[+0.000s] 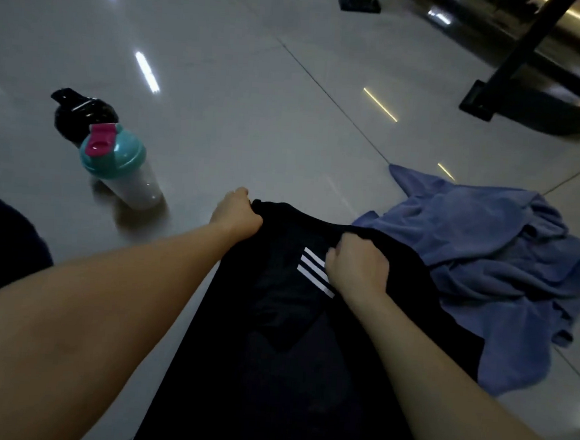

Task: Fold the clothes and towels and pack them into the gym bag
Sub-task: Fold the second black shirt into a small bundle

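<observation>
A black garment [285, 322] with three white stripes stretches from the bottom of the view out over the tiled floor. My left hand [237, 212] grips its far left corner. My right hand [357, 265] grips the far edge further right, just beside the stripes. A crumpled blue towel [505, 255] lies on the floor to the right, partly under the black garment. No gym bag can be made out for certain.
Two shaker bottles stand on the floor at the left: one with a teal and pink lid [120, 166], and a black one [83, 116] behind it. Black metal equipment legs [497, 83] rise at the top right. A dark object [2, 244] sits at the left edge.
</observation>
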Demonstrator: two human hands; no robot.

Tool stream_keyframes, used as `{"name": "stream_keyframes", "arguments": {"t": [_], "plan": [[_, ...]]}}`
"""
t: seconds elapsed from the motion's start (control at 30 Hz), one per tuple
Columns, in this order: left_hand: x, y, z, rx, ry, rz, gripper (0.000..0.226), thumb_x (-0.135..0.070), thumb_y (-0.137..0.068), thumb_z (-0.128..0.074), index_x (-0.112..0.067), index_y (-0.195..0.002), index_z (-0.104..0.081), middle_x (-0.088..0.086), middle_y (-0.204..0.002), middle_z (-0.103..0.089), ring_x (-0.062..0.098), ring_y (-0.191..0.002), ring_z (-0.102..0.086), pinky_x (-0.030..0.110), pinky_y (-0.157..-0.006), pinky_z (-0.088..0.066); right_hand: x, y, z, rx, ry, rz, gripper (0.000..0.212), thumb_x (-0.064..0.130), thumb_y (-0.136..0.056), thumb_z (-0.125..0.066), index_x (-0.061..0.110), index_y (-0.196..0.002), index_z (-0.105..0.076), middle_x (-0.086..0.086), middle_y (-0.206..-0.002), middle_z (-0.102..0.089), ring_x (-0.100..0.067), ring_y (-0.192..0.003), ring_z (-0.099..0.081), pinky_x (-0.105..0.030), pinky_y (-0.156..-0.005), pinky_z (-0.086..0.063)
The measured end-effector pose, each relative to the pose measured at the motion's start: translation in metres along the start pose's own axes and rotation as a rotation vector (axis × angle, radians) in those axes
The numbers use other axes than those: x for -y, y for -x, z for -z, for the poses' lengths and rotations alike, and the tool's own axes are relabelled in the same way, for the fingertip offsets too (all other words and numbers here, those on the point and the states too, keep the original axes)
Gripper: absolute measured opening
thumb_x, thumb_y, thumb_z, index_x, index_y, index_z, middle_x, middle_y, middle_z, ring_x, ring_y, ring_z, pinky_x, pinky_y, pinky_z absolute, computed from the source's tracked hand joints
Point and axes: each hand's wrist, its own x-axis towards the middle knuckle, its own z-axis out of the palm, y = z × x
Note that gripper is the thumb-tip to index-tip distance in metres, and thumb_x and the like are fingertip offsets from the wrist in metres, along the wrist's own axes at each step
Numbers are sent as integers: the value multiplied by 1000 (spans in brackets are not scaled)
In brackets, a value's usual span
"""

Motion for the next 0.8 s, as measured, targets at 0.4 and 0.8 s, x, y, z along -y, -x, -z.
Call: {"name": "stream_keyframes", "arguments": {"t": [0.4, 0.8], "plan": [[6, -26, 11, 65, 168, 91, 12, -6, -81, -68, -6, -92, -69, 12, -89, -69, 24, -82, -66, 36, -74, -57, -3, -98, 7, 224, 479, 244, 26, 27, -90, -62, 14, -113, -60, -12, -122, -57, -34, -118, -49, -47, -106, -32], [72, -21, 66, -166, 326, 111, 34, -20, -81, -68, -21, -113, -57, 5, -100, -66, 25, -91, -66, 44, -89, -58, 60, -127, -11, 257, -39, 312, 30, 17, -88, -66, 19, -116, -56, -10, -122, -62, -31, -110, -57, -32, -83, -42]]}}
